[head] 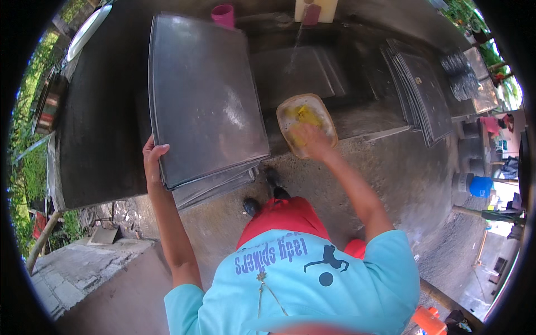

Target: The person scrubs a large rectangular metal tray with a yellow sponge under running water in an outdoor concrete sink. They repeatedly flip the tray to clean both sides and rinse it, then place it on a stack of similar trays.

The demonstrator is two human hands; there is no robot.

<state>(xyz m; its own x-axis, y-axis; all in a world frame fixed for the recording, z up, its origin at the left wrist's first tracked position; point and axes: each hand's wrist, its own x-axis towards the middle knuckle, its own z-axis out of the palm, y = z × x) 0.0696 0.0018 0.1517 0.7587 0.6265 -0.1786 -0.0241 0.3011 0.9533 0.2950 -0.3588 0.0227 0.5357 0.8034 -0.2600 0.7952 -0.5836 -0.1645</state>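
My left hand grips the left edge of the top metal tray in a stack on a dark counter, its thumb on the tray's face near the corner. The stack juts over the counter's front edge. My right hand reaches into a shallow plastic tub with whitish contents, right of the stack. A yellow sponge or cloth lies at that hand's fingers; blur hides whether the fingers close on it. Behind the tub, a thin stream of water falls into a sink basin with a flat sheet in it.
More dark metal trays lean in a stack at the right, beside stacked round metal items. A pink cup stands behind the left stack. Metal pans and a white basin sit at the left edge. A wooden pole stands lower left.
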